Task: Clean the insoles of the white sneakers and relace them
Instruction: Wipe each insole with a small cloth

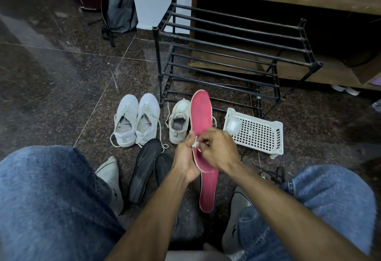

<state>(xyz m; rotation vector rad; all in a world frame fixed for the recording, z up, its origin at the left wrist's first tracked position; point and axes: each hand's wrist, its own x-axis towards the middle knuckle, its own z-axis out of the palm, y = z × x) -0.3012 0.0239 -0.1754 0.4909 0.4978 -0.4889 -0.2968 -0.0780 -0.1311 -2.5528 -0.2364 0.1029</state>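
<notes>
I have the pink insole upright over the floor, left hand curled round its edge, right hand pinching a small white wipe against it. If I rub too hard it could buckle or slip free. Left of it lie dark insoles; beyond, the white sneakers.

Blue jeans, grey socks w/ dark logo — bare forearms.

We can't read any text, brand, no. or label here; the small dark marks on the grey socks are too blurry to make out.
</notes>
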